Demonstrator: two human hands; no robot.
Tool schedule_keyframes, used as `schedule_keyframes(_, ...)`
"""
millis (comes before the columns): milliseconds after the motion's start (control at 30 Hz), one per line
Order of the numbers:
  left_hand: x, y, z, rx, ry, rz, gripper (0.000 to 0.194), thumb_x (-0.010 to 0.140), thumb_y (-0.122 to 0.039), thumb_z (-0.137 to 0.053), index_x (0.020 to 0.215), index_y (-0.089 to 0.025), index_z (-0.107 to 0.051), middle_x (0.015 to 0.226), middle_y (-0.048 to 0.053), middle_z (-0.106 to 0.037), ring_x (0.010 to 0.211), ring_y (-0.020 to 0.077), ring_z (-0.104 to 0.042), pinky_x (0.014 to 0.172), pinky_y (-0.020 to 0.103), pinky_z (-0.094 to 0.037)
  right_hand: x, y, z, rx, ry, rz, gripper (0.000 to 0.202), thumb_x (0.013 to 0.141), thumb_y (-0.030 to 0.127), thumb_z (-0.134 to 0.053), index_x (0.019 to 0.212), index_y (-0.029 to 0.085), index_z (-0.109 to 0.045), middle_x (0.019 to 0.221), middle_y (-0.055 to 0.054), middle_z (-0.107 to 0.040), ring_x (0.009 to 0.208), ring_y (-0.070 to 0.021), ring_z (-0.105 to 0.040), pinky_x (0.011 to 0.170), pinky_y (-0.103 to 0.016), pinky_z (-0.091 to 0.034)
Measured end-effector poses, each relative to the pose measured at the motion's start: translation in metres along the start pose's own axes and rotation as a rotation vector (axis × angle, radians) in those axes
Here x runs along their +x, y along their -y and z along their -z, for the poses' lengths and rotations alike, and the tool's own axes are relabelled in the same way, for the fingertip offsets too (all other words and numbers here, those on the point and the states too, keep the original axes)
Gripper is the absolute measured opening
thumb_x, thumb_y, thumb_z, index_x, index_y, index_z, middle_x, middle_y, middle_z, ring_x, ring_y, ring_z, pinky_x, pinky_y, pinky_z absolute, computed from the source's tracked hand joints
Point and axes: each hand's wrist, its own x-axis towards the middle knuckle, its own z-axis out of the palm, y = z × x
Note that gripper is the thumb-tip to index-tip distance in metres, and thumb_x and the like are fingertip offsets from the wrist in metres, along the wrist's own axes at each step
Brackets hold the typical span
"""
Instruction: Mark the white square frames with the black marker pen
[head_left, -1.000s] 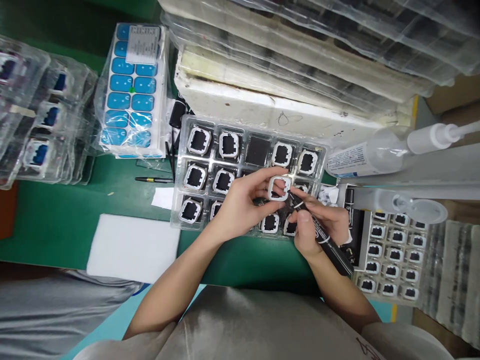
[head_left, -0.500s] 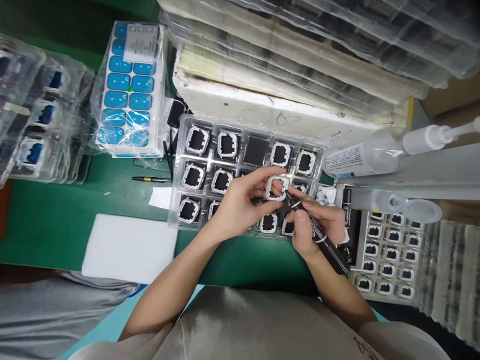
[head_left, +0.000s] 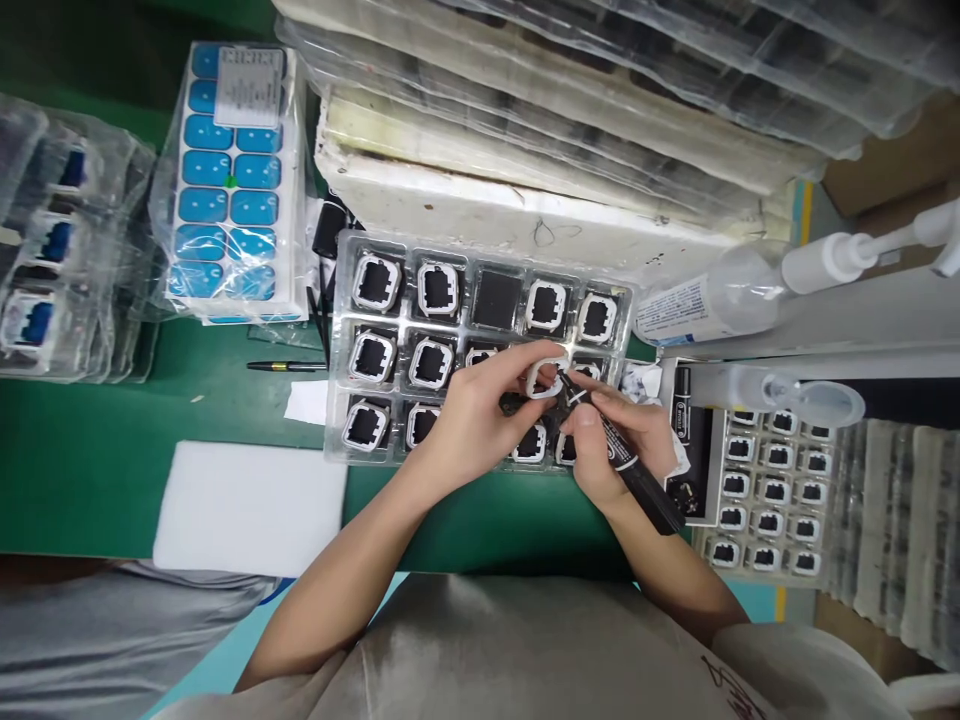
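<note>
Between the thumb and fingers of my left hand (head_left: 480,415) is a small white frame (head_left: 537,378), rounded square in shape, held up over the tray and tilted. My right hand (head_left: 619,440) is closed around a black marker pen (head_left: 624,462), gripped like a pencil. The pen's tip meets the frame's right side; whether it touches cannot be made out. Below both hands lies a clear plastic tray (head_left: 409,332) of compartments, most with a white-rimmed black part (head_left: 437,288) in them. One compartment in the top row shows only its dark bottom. My hands hide some of the lower compartments.
A white foam block (head_left: 480,205) stands behind the tray. Left are a bagged stack with blue labels (head_left: 230,205), a thin black pen (head_left: 285,366) and a white foam sheet (head_left: 251,505). At right are a pump bottle (head_left: 705,300) and another filled tray (head_left: 769,490).
The white frame has turned in my left fingers, from facing me to tilted. The marker has shifted with it. The whole view has slid slightly to the left.
</note>
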Motion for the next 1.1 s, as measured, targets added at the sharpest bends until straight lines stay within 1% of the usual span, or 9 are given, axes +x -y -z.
schedule_keyframes(100,-0.0012,0.0011,-0.0012,0.038,-0.014,-0.033,0.042,0.098,-0.008,-0.069,0.138,-0.022,-0.069,0.121,0.007,-0.081,0.103,0.0191,-0.080,0.092,0.034,-0.070,0.0012,0.0004,0.0004,-0.016,0.021,0.005,0.021,0.098,0.022,-0.075,0.116,0.028,-0.066,0.082,0.001,-0.080,0.099,-0.0282,-0.086,0.087,-0.048,-0.075)
schedule_keyframes(300,-0.0022,0.0022,-0.0023,0.093,-0.025,-0.070,0.044,0.098,-0.007,-0.068,0.139,-0.023,-0.068,0.131,0.007,-0.080,0.107,0.0180,-0.081,0.096,0.032,-0.069,-0.0010,0.0005,0.0021,-0.038,0.014,-0.012,0.020,0.098,0.025,-0.076,0.116,0.028,-0.066,0.087,0.000,-0.081,0.101,-0.0274,-0.086,0.085,-0.046,-0.076)
schedule_keyframes(433,-0.0018,0.0005,-0.0022,0.127,-0.031,-0.083,0.041,0.099,-0.006,-0.067,0.137,-0.022,-0.069,0.130,0.006,-0.081,0.105,0.0166,-0.081,0.096,0.030,-0.068,-0.0015,0.0000,0.0016,-0.010,0.005,-0.016,0.021,0.098,0.023,-0.076,0.116,0.028,-0.068,0.084,0.000,-0.080,0.102,-0.0276,-0.086,0.089,-0.047,-0.075)
schedule_keyframes(600,-0.0012,-0.0002,-0.0024,0.124,-0.025,-0.101,0.041,0.099,-0.005,-0.066,0.137,-0.021,-0.069,0.131,0.006,-0.080,0.110,0.0165,-0.080,0.097,0.027,-0.067,-0.0013,-0.0003,0.0006,0.007,-0.011,-0.016,0.024,0.096,0.021,-0.077,0.117,0.027,-0.069,0.090,-0.001,-0.083,0.097,-0.0279,-0.086,0.081,-0.045,-0.076)
schedule_keyframes(767,-0.0014,-0.0019,-0.0031,0.128,-0.027,-0.099,0.040,0.101,-0.006,-0.064,0.137,-0.021,-0.069,0.131,0.007,-0.081,0.112,0.0178,-0.080,0.100,0.031,-0.068,-0.0005,-0.0013,0.0006,0.016,-0.006,0.017,0.024,0.096,0.021,-0.077,0.118,0.026,-0.068,0.087,-0.002,-0.083,0.099,-0.0293,-0.086,0.086,-0.048,-0.076)
schedule_keyframes(933,-0.0020,-0.0026,-0.0033,0.156,-0.028,-0.095,0.041,0.101,-0.006,-0.064,0.137,-0.023,-0.070,0.129,0.006,-0.081,0.109,0.0175,-0.080,0.098,0.031,-0.068,-0.0021,-0.0018,0.0021,-0.032,0.009,-0.006,0.023,0.098,0.026,-0.076,0.119,0.027,-0.066,0.095,-0.003,-0.085,0.095,-0.0282,-0.086,0.079,-0.046,-0.077)
schedule_keyframes(1100,-0.0025,-0.0007,-0.0039,0.181,-0.031,-0.117,0.041,0.101,-0.006,-0.063,0.138,-0.023,-0.069,0.127,0.006,-0.081,0.106,0.0168,-0.080,0.093,0.029,-0.068,-0.0012,-0.0009,0.0019,-0.033,0.008,0.004,0.024,0.097,0.024,-0.076,0.119,0.029,-0.067,0.088,0.000,-0.083,0.095,-0.0278,-0.086,0.083,-0.048,-0.076)
